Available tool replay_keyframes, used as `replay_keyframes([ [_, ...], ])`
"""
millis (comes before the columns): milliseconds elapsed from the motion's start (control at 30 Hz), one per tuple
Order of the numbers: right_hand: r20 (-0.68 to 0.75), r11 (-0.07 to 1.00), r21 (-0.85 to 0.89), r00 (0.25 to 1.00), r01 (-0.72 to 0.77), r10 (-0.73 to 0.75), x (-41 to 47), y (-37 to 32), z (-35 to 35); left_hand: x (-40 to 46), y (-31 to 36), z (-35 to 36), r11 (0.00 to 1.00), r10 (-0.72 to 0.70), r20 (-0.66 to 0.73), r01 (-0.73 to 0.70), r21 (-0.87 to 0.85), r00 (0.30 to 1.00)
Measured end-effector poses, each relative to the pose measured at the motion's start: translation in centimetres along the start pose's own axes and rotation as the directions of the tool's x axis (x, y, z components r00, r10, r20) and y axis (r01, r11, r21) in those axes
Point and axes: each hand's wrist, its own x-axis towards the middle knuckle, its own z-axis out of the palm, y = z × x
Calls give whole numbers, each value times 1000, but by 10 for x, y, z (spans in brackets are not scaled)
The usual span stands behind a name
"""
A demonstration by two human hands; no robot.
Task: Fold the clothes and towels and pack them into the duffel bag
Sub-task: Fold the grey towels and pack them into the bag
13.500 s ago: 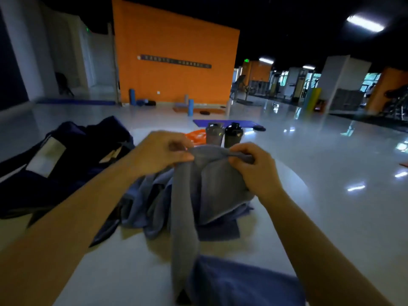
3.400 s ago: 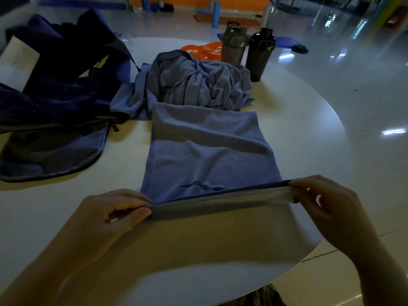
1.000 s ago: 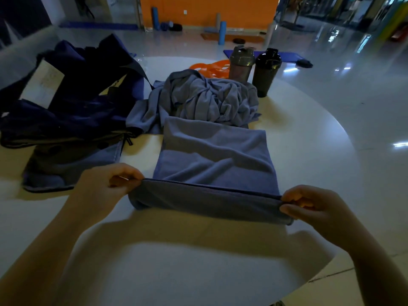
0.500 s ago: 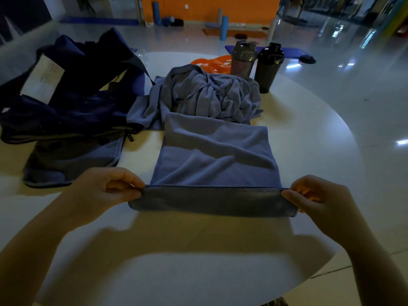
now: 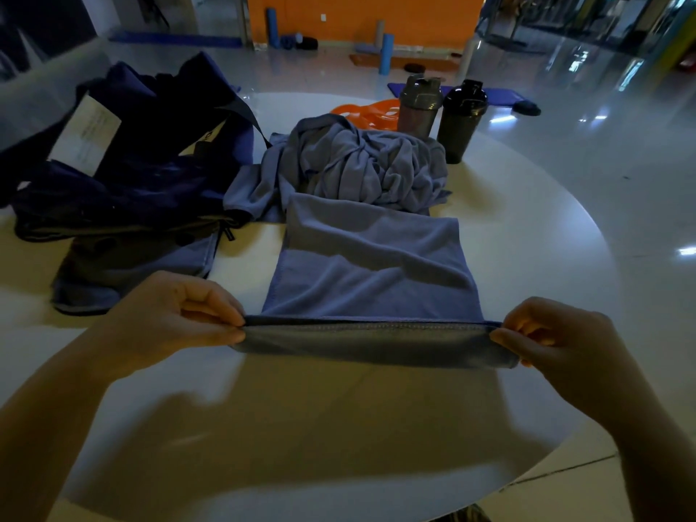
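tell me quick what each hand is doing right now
Left hand: pinching the near left corner of the towel.
Right hand: pinching the towel's near right corner.

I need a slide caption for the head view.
Both hands, left hand and right hand, pinch the towel edge.

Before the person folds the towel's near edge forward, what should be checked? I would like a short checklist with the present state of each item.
1. Left hand pinches the left corner of the towel: ok.
2. Right hand pinches the right corner: ok.
3. Near edge is stretched straight between the hands: ok.
4. Towel body lies flat: not ok, a wrinkle crosses the middle.
5. Far end has free room: not ok, it meets the crumpled grey cloth.
6. Duffel bag is open for packing: cannot tell, its mouth is dark.
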Motion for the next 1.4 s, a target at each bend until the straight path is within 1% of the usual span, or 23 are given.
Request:
replay_keyframes([
  [100,-45,999,-36,999,-10,9,1,-1,1,-1,3,0,1000,7,-25,-7,-8,1000],
  [200,-54,999,-25,998,-38,37,2,-4,-1,1,4,0,1000,5,-73,-5,-3,997],
  [267,-51,995,-101,999,5,-10,5,-5,-3,5,5,-1,1000,5,-112,-5,-2,994],
  [333,-61,981,-179,994,80,-92,10,-6,-7,9,9,-3,999,47,-136,-44,21,990],
  [367,-74,978,-189,991,92,-108,15,-9,-11,12,13,-5,997,75,-154,-71,34,985],
  [433,-125,981,-175,986,90,-112,27,-15,-23,20,24,-11,990,136,-193,-125,69,972],
  [533,-245,990,-95,962,102,-122,56,-30,-47,45,46,-28,972,218,-309,-177,154,926],
  [600,-299,996,-7,950,94,-91,82,-40,-66,65,66,-43,948,290,-380,-210,239,878],
  [700,-304,996,11,949,94,-86,120,-61,-102,89,104,-66,868,445,-422,-264,421,790],
  [733,-302,995,15,949,103,-94,130,-69,-117,94,119,-75,836,485,-440,-254,486,756],
  [767,-301,993,10,947,120,-112,139,-76,-131,96,134,-84,802,532,-467,-244,545,707],
  [800,-311,990,-3,941,140,-134,146,-84,-145,98,148,-94,753,608,-473,-273,599,638],
  [867,-393,984,6,905,180,-163,160,-97,-166,106,168,-112,618,769,-438,-367,695,466],
  [900,-441,981,25,883,194,-163,168,-102,-174,111,174,-119,613,775,-454,-351,707,438],
  [967,-472,988,1,871,156,-137,185,-111,-179,121,179,-126,690,706,-538,-280,667,460],
  [1000,-488,991,-54,862,125,-136,193,-114,-180,126,182,-129,722,677,-565,-278,633,472],
  [1033,-528,990,-100,837,104,-141,200,-115,-181,129,185,-130,754,647,-592,-285,592,481],
  [1100,-608,983,-156,775,97,-173,206,-119,-185,128,194,-138,806,591,-655,-316,500,471],
  [1133,-620,978,-183,760,104,-197,206,-123,-187,127,197,-143,826,564,-681,-328,459,467],
  [1233,-597,965,-222,763,139,-247,201,-131,-191,120,204,-151,843,539,-679,-319,434,499],
  [1267,-595,965,-211,763,153,-251,198,-133,-192,117,207,-151,857,514,-684,-344,384,518],
  [1333,-603,969,-179,760,170,-245,193,-136,-194,111,210,-150,884,444,-693,-406,233,568],
  [1400,-608,970,-181,757,164,-242,188,-136,-195,107,210,-149,890,418,-693,-419,181,588],
])
